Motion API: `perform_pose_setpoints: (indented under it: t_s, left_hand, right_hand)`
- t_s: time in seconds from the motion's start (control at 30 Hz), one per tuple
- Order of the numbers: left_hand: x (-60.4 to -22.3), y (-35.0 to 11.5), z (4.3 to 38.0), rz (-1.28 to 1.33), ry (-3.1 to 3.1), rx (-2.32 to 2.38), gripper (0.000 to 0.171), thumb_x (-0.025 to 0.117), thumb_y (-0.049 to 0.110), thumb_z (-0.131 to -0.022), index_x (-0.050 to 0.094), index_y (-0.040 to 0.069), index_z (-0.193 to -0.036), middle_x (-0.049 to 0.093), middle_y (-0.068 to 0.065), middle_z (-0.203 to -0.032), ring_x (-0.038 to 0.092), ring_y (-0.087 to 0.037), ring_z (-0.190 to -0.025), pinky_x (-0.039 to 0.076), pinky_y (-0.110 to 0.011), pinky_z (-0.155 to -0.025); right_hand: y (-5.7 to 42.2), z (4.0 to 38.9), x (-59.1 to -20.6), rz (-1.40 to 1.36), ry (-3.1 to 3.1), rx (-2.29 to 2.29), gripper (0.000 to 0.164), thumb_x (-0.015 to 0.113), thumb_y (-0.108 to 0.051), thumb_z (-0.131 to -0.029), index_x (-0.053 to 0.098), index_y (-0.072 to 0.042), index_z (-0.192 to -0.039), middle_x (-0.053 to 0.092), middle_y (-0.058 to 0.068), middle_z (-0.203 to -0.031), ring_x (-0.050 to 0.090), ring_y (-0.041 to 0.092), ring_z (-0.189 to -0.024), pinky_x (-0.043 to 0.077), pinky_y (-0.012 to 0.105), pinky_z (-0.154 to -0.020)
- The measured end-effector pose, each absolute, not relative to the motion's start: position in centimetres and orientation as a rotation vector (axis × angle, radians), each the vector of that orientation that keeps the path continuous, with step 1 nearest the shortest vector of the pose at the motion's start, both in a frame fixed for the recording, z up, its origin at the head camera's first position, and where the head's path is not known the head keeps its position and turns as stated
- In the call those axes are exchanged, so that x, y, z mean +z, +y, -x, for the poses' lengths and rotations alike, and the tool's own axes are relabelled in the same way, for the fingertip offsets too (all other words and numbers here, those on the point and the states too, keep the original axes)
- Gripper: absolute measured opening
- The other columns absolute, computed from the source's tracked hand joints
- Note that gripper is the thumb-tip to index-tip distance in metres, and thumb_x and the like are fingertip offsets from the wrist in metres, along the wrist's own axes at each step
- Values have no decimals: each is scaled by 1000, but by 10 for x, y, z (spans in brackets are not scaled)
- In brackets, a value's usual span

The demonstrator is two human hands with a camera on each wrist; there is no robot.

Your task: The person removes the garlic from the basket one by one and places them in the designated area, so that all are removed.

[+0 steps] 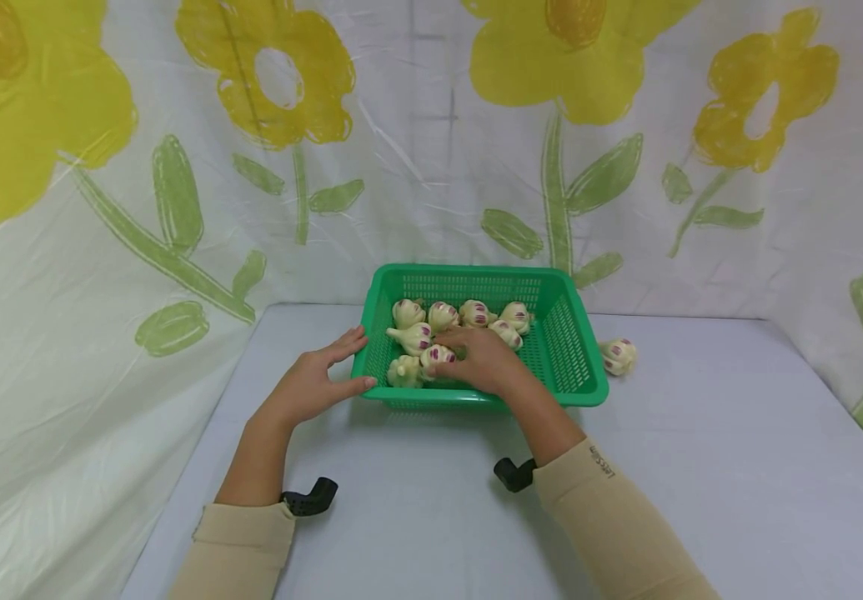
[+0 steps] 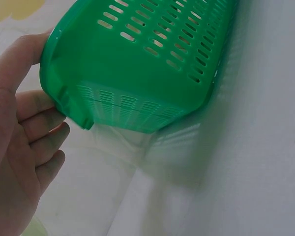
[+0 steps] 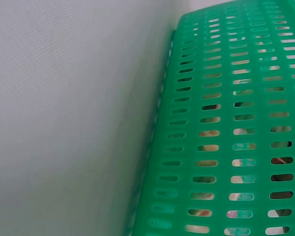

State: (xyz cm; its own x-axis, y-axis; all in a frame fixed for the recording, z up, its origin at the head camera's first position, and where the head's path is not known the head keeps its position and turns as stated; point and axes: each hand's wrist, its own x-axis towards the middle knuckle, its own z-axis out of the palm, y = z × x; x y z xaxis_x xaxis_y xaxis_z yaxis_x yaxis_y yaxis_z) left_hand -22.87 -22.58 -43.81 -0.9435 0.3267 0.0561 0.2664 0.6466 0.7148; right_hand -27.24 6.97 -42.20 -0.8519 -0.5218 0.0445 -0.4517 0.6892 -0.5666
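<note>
A green slotted plastic basket [image 1: 566, 350] holds several garlic bulbs [image 1: 408, 313] with purple patches, mostly in its left part. My left hand [image 1: 311, 385] rests at the basket's left rim, thumb on the near corner and fingers fairly straight along the side. In the left wrist view, the left hand's fingers [image 2: 48, 145] lie against the outside of the rim. Inside the basket, my right hand [image 1: 485, 362] has its thumb and fingers on either side of a garlic bulb [image 1: 439, 356] near the front wall. The right wrist view shows only the basket's slotted wall [image 3: 221, 147], hiding that hand.
One more garlic bulb [image 1: 619, 357] lies on the white table [image 1: 416, 500], just right of the basket. Behind the table hangs a white sheet [image 1: 416, 200] printed with yellow flowers. Each wrist wears a black camera mount [image 1: 311, 497].
</note>
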Motion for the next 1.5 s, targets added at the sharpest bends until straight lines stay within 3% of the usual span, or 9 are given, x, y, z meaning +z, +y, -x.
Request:
perform_pose_setpoints:
  t_s: [0.2, 0.57, 0.8, 1.13, 1.5]
  left_hand:
    - [-437, -225, 229, -500, 2789, 1181, 83, 70, 60, -83, 43, 21, -151, 28, 12, -160, 23, -20, -150, 30, -55, -116]
    - [-437, -225, 229, -493, 2782, 1183, 83, 70, 59, -83, 42, 20, -151, 27, 11, -160, 22, -19, -150, 28, -54, -117]
    - [-435, -226, 228, -482, 2773, 1191, 85, 69, 61, -83, 41, 20, -151, 26, 10, -161, 21, -19, -151, 27, -55, -117]
    - [-438, -223, 227, -485, 2765, 1219, 84, 70, 61, -82, 42, 20, -151, 28, 11, -160, 21, -19, -151, 27, -55, -117]
    - [-436, -222, 225, -494, 2785, 1208, 83, 71, 60, -82, 43, 22, -150, 28, 12, -160, 22, -19, -150, 28, -55, -116]
  right_hand:
    - [70, 272, -422, 811, 2788, -924, 56, 70, -50, -88, 65, -15, -132, 65, 1, -132, 58, 23, -124, 48, 45, -103]
    - [74, 270, -425, 819, 2867, -997, 58, 65, -51, -91, 60, -17, -138, 61, 2, -138, 56, 26, -128, 47, 49, -103]
    - [74, 265, -426, 815, 3028, -1057, 60, 68, -48, -90, 58, -16, -139, 56, 6, -143, 49, 30, -135, 33, 63, -111]
    - [93, 250, -428, 854, 3212, -1543, 55, 79, -28, -83, 64, -10, -132, 63, 11, -134, 54, 25, -131, 48, 52, -101]
    - [134, 248, -423, 713, 3245, -1628, 59, 80, -21, -82, 60, -10, -137, 61, 10, -137, 49, 27, -135, 44, 55, -104]
